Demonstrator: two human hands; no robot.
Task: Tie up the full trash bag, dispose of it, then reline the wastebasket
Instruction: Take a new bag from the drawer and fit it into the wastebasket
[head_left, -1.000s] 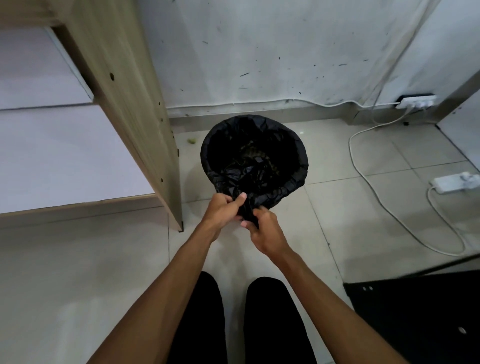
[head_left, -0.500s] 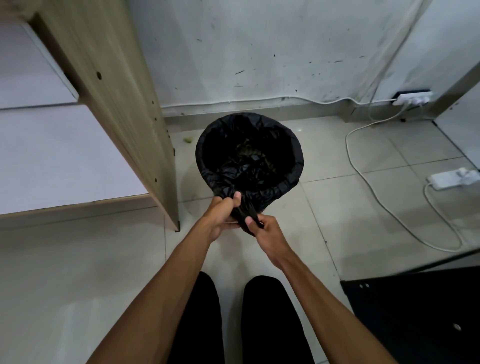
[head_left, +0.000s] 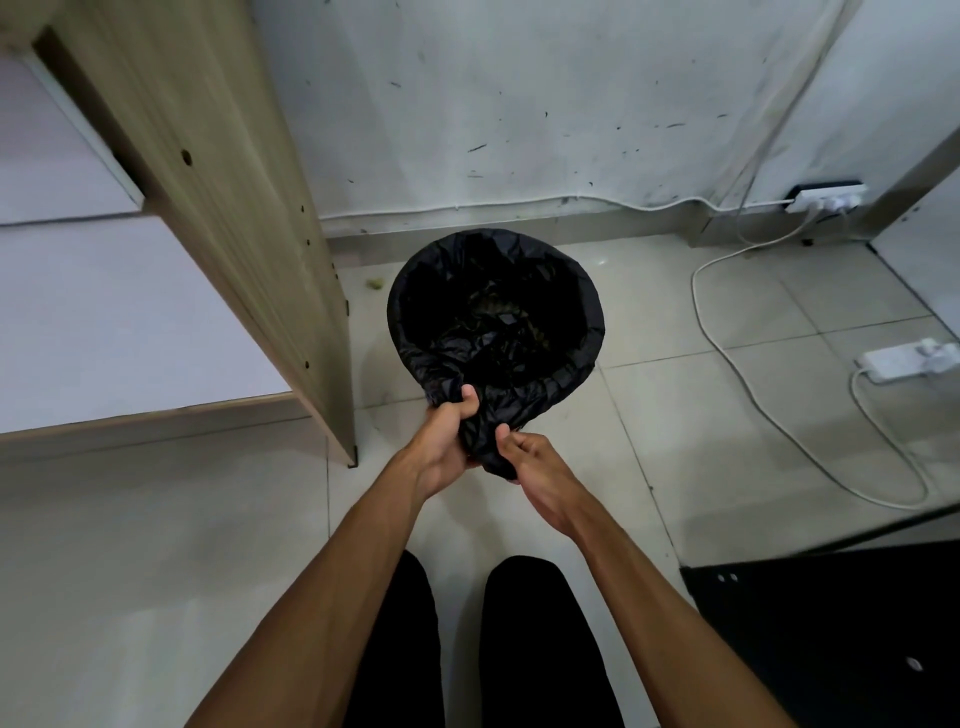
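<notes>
Gripping one trash bag (head_left: 483, 441), left hand (head_left: 441, 441), right hand (head_left: 535, 467)

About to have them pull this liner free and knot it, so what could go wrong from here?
1. Both hands, left hand and right hand, pinch one bunch of the black trash bag at the near rim; the far rim is still stretched open, so rubbish may spill when lifted.
2. A hard tug on that single gathered spot could tear the thin film.
3. The white power cable lies on the floor nearby: a trip hazard when carrying the bag out.
</notes>
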